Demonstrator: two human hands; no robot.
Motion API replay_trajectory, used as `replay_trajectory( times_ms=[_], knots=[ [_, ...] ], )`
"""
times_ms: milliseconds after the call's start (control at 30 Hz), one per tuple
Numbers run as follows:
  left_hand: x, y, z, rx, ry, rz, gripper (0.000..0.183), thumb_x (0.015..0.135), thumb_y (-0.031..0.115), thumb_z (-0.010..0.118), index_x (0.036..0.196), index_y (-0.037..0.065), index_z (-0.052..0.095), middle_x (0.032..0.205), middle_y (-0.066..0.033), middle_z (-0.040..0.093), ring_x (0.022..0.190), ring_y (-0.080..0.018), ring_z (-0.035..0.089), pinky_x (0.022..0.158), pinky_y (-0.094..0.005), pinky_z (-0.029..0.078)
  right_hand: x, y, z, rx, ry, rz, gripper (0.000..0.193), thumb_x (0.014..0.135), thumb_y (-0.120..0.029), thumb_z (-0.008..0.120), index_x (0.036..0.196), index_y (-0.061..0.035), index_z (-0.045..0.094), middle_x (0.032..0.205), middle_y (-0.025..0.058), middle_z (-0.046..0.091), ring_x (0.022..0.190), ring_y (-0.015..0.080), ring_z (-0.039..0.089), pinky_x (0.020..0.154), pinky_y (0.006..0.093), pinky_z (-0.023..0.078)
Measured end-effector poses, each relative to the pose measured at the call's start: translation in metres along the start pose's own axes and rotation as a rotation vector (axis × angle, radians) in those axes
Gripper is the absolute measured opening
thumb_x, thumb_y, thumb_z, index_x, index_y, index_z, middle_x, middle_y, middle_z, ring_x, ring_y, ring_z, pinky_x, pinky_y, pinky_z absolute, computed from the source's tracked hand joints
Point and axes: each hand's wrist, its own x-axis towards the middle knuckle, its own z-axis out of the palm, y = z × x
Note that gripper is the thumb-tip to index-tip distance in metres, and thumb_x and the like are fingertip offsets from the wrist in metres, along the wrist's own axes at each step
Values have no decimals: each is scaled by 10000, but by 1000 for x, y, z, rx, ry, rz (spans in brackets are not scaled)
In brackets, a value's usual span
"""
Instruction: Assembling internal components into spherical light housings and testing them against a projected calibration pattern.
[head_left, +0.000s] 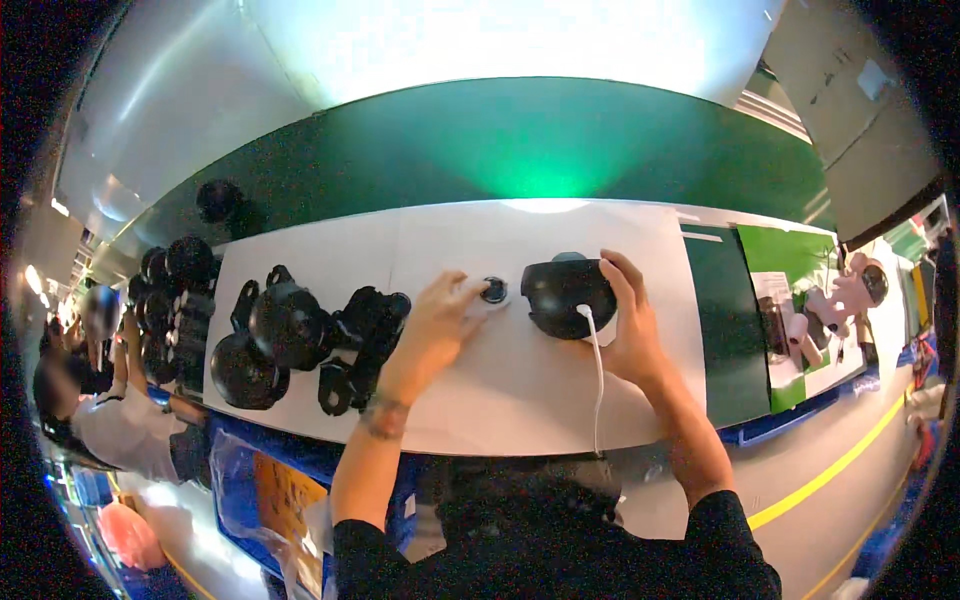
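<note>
My right hand (pixel 632 325) is wrapped round the right side of a black rounded housing (pixel 568 297), its fingers over the upper edge. A white cable (pixel 598 385) comes out of the housing's front and hangs down towards the near edge of the table. To the left, my left hand (pixel 440 325) has its fingertips at the left edge of a small round black part (pixel 493 290) with a shiny rim. The fingers are bent and seem to pinch it. White sheeting lies beneath both hands.
Several black dome-shaped housings (pixel 288 325) and black brackets (pixel 365 335) are grouped on the left of the white sheet (pixel 640 235). More black units (pixel 165 285) stand further left, near a person in a light shirt (pixel 125 430). White camera-like units (pixel 845 295) sit at far right.
</note>
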Motion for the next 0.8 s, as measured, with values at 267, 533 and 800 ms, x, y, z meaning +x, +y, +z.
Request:
replay_trajectory(
  times_ms=[267,533,800],
  knots=[
    [-9,13,-39,-603,-379,-321,348,943,272,637,1217,57,651,1115,-45,654,868,-126,603,802,-301,499,2,0,-7,18,-61,56,1012,573,-236,898,1420,-91,364,1433,221,397,1283,439,430,1032,497,433],
    [13,36,24,-1014,-110,-312,547,1019,338,520,1454,47,362,1202,-112,591,879,-114,584,827,-266,481,4,-3,-6,59,-17,2,1007,576,-229,898,1419,-82,366,1438,213,390,1287,443,421,1051,491,428],
    [19,88,60,-1060,104,-286,882,952,359,637,1528,-2,76,1462,-169,331,1305,-254,405,1075,-340,370,1,-7,-9,-11,-40,13,998,593,-279,894,1410,-51,370,1456,217,377,1291,428,411,1056,487,414]
  ],
)
